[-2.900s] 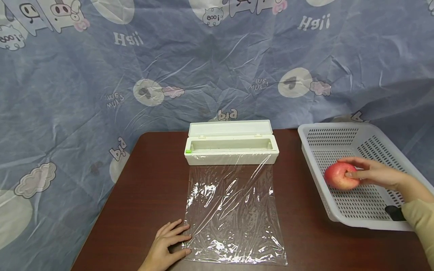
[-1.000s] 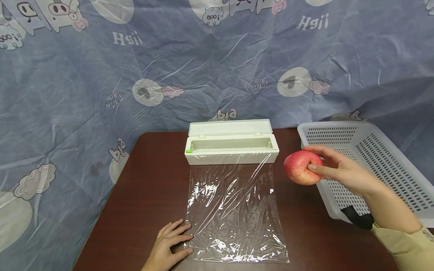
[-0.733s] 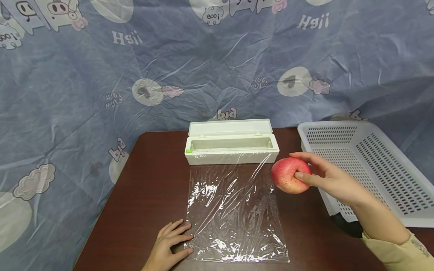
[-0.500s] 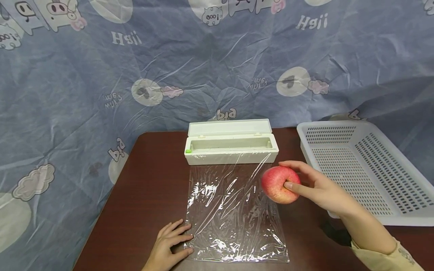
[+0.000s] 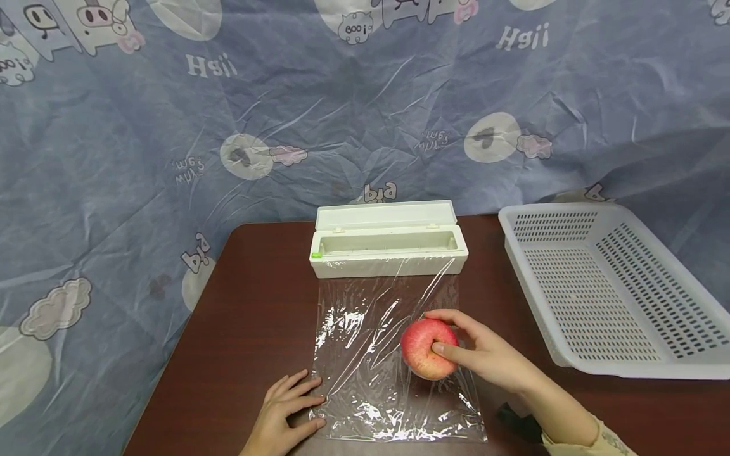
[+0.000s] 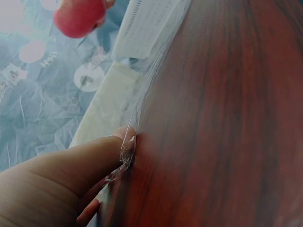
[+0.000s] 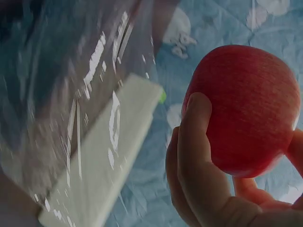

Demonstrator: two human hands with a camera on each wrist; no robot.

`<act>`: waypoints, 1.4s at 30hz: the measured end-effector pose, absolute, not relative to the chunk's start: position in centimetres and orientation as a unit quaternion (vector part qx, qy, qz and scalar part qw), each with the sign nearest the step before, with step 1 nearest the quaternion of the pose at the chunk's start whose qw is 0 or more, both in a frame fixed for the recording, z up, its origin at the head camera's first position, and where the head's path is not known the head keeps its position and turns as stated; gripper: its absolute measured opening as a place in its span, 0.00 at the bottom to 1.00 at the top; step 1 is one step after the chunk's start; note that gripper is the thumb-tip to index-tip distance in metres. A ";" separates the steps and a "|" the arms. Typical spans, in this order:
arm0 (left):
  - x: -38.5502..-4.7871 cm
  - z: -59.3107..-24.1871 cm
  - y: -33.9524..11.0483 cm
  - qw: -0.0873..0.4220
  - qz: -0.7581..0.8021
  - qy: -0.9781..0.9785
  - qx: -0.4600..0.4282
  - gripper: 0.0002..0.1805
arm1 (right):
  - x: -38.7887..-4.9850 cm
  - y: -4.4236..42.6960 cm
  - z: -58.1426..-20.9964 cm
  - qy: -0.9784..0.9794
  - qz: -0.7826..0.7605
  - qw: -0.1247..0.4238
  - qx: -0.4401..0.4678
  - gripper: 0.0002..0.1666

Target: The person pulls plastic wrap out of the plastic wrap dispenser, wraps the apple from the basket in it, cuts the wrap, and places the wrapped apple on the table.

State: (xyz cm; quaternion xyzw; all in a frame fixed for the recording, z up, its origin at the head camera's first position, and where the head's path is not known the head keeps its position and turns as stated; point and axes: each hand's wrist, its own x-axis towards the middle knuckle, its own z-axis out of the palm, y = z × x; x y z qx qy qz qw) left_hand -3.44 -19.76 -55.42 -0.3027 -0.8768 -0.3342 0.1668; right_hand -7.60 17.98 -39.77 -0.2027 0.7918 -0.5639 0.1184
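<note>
A red apple (image 5: 423,352) (image 7: 246,106) is gripped by my right hand (image 5: 489,356), the thumb at its hollow and the fingers curled round its side. It hovers over the right half of a sheet of cling film (image 5: 365,354); the right wrist view shows a gap between them. The sheet runs from a white cling film dispenser (image 5: 389,266), whose lid stands up, toward the table's near edge. My left hand (image 5: 281,415) rests spread on the table, fingertips on the sheet's near left edge. Close up in the left wrist view, its thumb (image 6: 71,163) presses the film edge.
On the right stands a white perforated plastic basket (image 5: 593,291) with nothing in it. A green tab (image 5: 316,255) sits at the dispenser's left end. Behind the dark wooden table (image 5: 245,304) hangs a blue patterned cloth (image 5: 342,95).
My right hand has lifted the apple out of the basket and carried it left and nearer, over the cling film. The left hand has stayed at the film's edge.
</note>
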 end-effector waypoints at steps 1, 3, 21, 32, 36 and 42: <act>-3.4 -55.4 -19.7 0.171 -0.335 -0.875 -0.305 0.18 | -7.6 17.6 -40.2 0.789 -0.565 0.125 -0.206 0.27; -3.5 -55.5 -19.7 0.187 -0.337 -0.868 -0.314 0.18 | -7.5 16.8 -40.9 0.786 -0.565 0.137 -0.213 0.27; -3.7 -55.5 -19.7 0.194 -0.333 -0.863 -0.326 0.17 | -6.6 12.6 -46.3 0.747 -0.590 0.238 -0.189 0.26; -3.5 -55.3 -19.6 0.185 -0.338 -0.866 -0.319 0.16 | -6.7 12.3 -47.3 0.753 -0.586 0.239 -0.183 0.26; -3.4 -55.3 -19.5 0.183 -0.340 -0.867 -0.314 0.16 | -6.7 12.4 -47.5 0.758 -0.582 0.228 -0.186 0.26; -3.3 -55.3 -19.5 0.170 -0.342 -0.873 -0.303 0.17 | -6.6 12.5 -47.7 0.764 -0.578 0.226 -0.176 0.27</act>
